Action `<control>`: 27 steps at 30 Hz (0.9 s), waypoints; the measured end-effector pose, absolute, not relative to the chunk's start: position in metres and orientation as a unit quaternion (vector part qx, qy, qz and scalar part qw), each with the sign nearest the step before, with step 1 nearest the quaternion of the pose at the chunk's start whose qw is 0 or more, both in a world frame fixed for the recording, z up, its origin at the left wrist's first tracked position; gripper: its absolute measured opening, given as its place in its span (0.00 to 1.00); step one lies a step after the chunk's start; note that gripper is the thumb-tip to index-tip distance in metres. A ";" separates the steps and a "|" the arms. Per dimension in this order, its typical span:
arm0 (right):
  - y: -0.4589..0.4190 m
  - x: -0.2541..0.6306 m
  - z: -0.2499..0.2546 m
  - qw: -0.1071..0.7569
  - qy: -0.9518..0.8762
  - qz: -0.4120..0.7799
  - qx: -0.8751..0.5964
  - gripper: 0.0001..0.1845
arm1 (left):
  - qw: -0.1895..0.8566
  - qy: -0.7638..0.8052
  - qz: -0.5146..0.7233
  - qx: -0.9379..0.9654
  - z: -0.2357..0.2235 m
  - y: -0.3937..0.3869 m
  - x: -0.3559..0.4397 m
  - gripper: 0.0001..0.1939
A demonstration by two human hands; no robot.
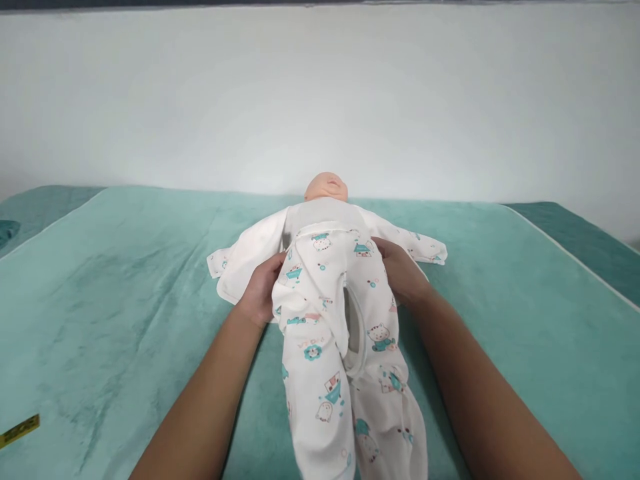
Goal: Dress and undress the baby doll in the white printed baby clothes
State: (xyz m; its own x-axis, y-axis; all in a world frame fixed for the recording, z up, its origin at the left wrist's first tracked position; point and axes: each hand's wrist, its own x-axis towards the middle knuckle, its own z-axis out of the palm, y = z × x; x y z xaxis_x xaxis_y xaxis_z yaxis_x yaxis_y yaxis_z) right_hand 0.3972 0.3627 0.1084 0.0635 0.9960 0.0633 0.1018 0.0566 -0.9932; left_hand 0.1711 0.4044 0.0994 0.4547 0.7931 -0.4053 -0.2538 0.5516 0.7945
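Note:
A baby doll [326, 187] lies on its back, head toward the wall. White baby pants [315, 333] with teal and pink animal prints cover its legs and reach up to its chest, with an oval opening at the crotch. Under them a white baby jacket [253, 247] spreads open, its sleeves stretched to both sides. At the left side of the waist, my left hand [264, 287] is closed on the pants' edge, its fingertips partly hidden. On the opposite side my right hand [400, 270] grips the pants near the waistband, with most fingers hidden behind the cloth.
A teal blanket [125, 320] covers the surface beneath the doll. Darker green cloth [575, 233] shows at the far right and far left. Behind stands a white wall [320, 93]. A yellow and black label [20, 431] lies at the left edge.

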 end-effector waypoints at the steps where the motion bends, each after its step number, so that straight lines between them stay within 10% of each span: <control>1: 0.363 0.397 0.109 0.507 -0.529 0.434 -0.524 0.13 | 0.785 0.399 0.327 0.342 0.100 0.404 0.171 0.12; 27: 0.376 0.413 0.091 0.533 -0.429 0.539 -0.492 0.13 | 0.371 0.469 0.488 0.636 0.082 0.439 0.170 0.11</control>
